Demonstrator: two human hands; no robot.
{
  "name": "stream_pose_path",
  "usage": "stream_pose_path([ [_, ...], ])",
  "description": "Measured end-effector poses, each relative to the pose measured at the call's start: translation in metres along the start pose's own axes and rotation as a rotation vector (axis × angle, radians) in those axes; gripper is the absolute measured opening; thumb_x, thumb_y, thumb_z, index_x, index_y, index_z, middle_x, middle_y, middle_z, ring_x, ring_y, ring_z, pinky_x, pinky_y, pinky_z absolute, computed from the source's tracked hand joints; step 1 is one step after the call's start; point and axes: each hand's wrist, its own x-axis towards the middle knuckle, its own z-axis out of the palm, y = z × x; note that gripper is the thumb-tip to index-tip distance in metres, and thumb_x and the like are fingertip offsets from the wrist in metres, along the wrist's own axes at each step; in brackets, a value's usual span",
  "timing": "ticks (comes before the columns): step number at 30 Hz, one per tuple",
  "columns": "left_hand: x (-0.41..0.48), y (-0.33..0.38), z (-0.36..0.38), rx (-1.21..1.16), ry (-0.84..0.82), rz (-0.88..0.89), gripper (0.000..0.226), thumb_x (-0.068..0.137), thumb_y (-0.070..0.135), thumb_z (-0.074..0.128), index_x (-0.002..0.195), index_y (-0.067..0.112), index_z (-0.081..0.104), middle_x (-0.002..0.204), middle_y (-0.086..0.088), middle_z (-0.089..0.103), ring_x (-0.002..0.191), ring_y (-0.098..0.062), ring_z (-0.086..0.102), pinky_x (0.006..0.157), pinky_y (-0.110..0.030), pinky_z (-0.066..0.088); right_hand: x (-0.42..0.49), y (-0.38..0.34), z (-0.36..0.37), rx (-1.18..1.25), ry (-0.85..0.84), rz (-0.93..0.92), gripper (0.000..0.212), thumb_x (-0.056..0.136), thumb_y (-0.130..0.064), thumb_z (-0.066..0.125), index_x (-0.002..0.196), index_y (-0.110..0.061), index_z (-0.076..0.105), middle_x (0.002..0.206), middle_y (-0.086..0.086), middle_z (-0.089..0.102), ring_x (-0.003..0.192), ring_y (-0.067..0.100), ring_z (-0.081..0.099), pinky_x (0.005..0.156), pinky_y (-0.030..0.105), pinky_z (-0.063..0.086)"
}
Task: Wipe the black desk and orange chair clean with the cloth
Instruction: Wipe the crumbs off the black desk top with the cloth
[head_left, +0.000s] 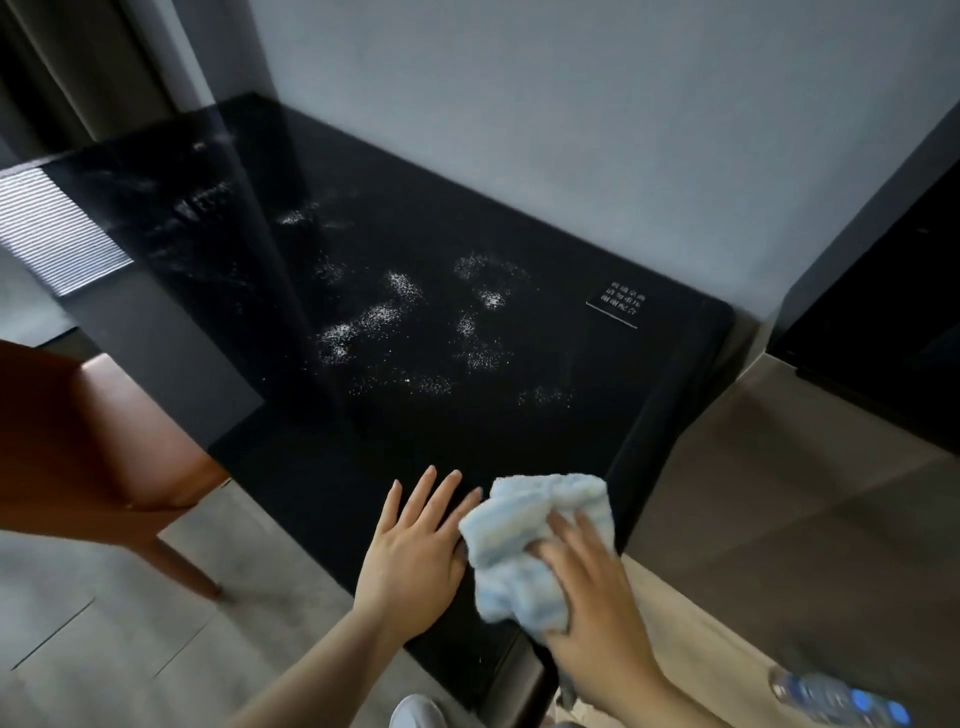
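The glossy black desk (322, 457) runs from the near edge back to the grey wall. Patches of white powder (395, 317) speckle its middle and far left. My left hand (410, 551) lies flat on the near part of the desk, fingers straight and spread. Right beside it, my right hand (587, 597) grips a crumpled light-blue cloth (524, 540) against the desk's near right corner. The orange chair (88, 447) stands at the left, tucked partly under the desk, one leg showing on the floor.
A small black sign with white lettering (618, 306) lies near the desk's far right edge. A plastic water bottle (836, 699) lies on the lower surface at the bottom right. A dark cabinet (883, 312) stands at the right. A curtain (78, 67) hangs at the far left.
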Motion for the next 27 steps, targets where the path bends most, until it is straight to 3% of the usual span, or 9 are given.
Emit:
stream_pose_path([
  [2,0.0,0.002,-0.006,-0.005,-0.001,-0.005,0.049,0.093,0.044,0.026,0.134,0.031,0.049,0.141,0.002,0.048,0.135,-0.025,0.038,0.108,-0.049,0.024,0.017,0.007,-0.018,-0.066,0.076,-0.059,0.085,0.08,-0.054,-0.028,0.135,-0.032,0.033,0.141,-0.009,0.03,0.128,0.009,0.031,0.102,0.023,0.042],
  [6,-0.003,-0.004,-0.002,-0.046,-0.028,-0.025,0.05,0.098,0.048,0.02,0.147,0.037,0.017,0.157,0.005,0.012,0.145,-0.021,-0.002,0.111,-0.042,-0.016,0.079,0.012,-0.054,0.061,0.268,-0.006,0.092,0.072,-0.071,0.013,0.14,-0.017,0.042,0.151,0.006,0.03,0.139,0.02,0.025,0.114,0.038,0.027],
  [11,-0.026,-0.004,-0.004,-0.029,-0.01,-0.049,0.048,0.091,0.045,0.029,0.127,0.031,0.058,0.134,-0.003,0.056,0.129,-0.027,0.043,0.112,-0.048,0.027,0.01,-0.014,0.007,0.003,0.098,-0.269,0.048,0.082,-0.048,0.034,0.125,-0.029,0.047,0.149,-0.007,0.033,0.14,0.017,0.029,0.108,0.045,0.036],
  [14,-0.035,-0.01,0.001,-0.074,-0.045,-0.075,0.053,0.093,0.049,0.018,0.139,0.034,0.041,0.15,0.0,0.033,0.14,-0.025,0.015,0.119,-0.046,0.002,0.005,-0.013,0.005,0.082,0.044,-0.38,0.052,0.083,-0.054,0.033,0.132,-0.037,0.037,0.152,-0.018,0.021,0.142,0.008,0.018,0.111,0.035,0.029],
  [19,-0.044,-0.019,0.011,-0.058,0.009,-0.057,0.05,0.092,0.056,0.004,0.138,0.045,-0.011,0.145,0.013,-0.018,0.137,-0.017,-0.029,0.106,-0.033,-0.027,0.041,-0.022,-0.027,0.055,-0.001,-0.313,0.019,0.089,-0.035,0.043,0.106,-0.036,0.051,0.115,-0.028,0.046,0.101,-0.006,0.05,0.08,0.02,0.047],
  [20,-0.046,-0.021,0.011,-0.055,-0.002,-0.049,0.051,0.091,0.057,0.003,0.138,0.044,-0.011,0.146,0.013,-0.019,0.136,-0.017,-0.03,0.106,-0.034,-0.028,0.026,-0.022,-0.014,0.341,-0.097,-0.283,0.022,0.086,-0.035,0.046,0.107,-0.037,0.053,0.12,-0.029,0.046,0.102,-0.007,0.051,0.077,0.019,0.048],
  [22,-0.05,-0.027,0.01,-0.074,-0.043,-0.015,0.059,0.086,0.061,0.0,0.141,0.042,-0.008,0.148,0.012,-0.02,0.133,-0.019,-0.035,0.107,-0.036,-0.028,-0.013,-0.031,0.003,0.243,-0.222,-0.34,0.04,0.083,-0.038,0.047,0.123,-0.031,0.048,0.141,-0.013,0.04,0.126,0.007,0.04,0.093,0.035,0.051],
  [23,-0.053,-0.03,0.01,-0.047,-0.081,0.015,0.062,0.084,0.062,0.002,0.141,0.041,-0.009,0.149,0.01,-0.022,0.132,-0.021,-0.036,0.108,-0.036,-0.027,-0.026,-0.038,0.012,0.002,0.003,-0.366,0.047,0.081,-0.042,0.046,0.127,-0.03,0.045,0.145,-0.005,0.038,0.133,0.013,0.033,0.096,0.041,0.049],
  [27,-0.061,-0.035,0.003,0.012,-0.056,0.073,0.057,0.089,0.059,0.01,0.143,0.039,0.005,0.155,0.003,0.002,0.139,-0.027,-0.015,0.111,-0.052,-0.009,-0.015,-0.024,0.005,-0.053,0.019,-0.48,0.063,0.084,-0.045,0.046,0.143,-0.034,0.031,0.157,-0.009,0.016,0.144,0.013,0.017,0.11,0.038,0.036],
])
